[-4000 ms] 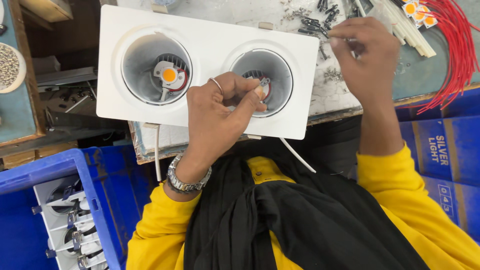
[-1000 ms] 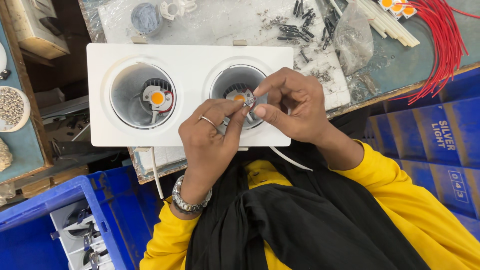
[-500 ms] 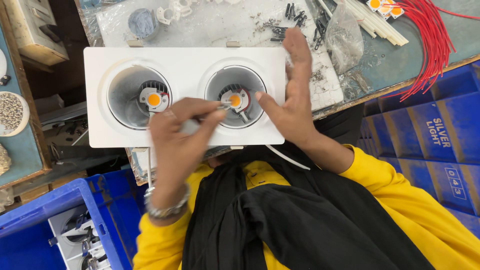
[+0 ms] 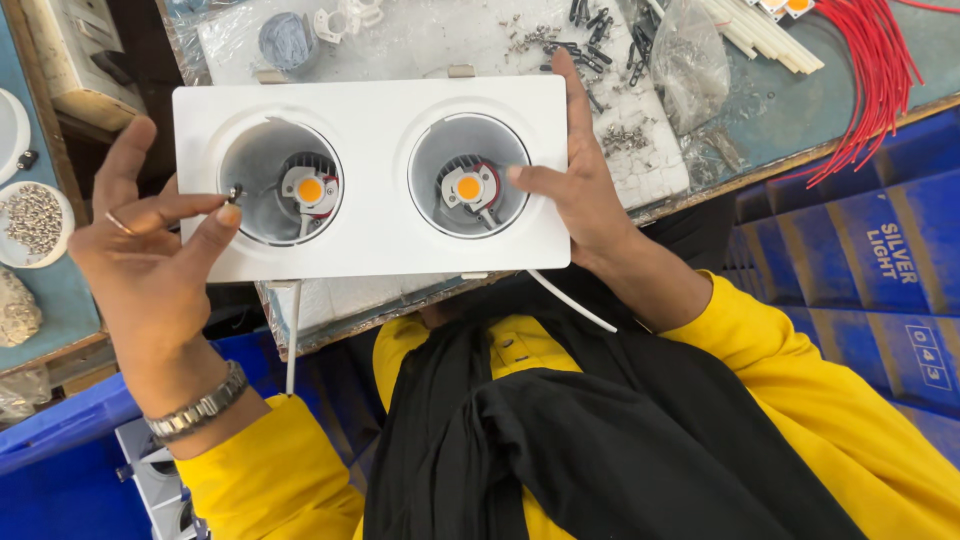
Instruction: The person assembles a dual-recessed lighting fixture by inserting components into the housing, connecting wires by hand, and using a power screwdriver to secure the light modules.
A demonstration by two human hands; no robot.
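Note:
A white twin downlight fixture (image 4: pixel 372 95) lies flat in front of me, with two round reflector cups, each with an orange-centred LED chip: left chip (image 4: pixel 309 188), right chip (image 4: pixel 468 187). My right hand (image 4: pixel 580 190) grips the fixture's right edge, thumb at the rim of the right cup. My left hand (image 4: pixel 140 260) is at the fixture's left edge and pinches a small metal screw (image 4: pixel 233 192) between thumb and forefinger at the rim of the left cup. A white wire (image 4: pixel 570 300) trails from under the fixture.
Loose screws and black clips (image 4: pixel 590 40) lie on the worktop behind the fixture, with a clear plastic bag (image 4: pixel 690 60) and red wires (image 4: pixel 870 70) at the right. A white dish of small screws (image 4: pixel 35 220) sits at the left. Blue bins (image 4: pixel 860 260) flank my lap.
My left hand has swung from the middle of the fixture out to its left edge with a screw. My right hand has settled on the right edge. The view has drawn closer.

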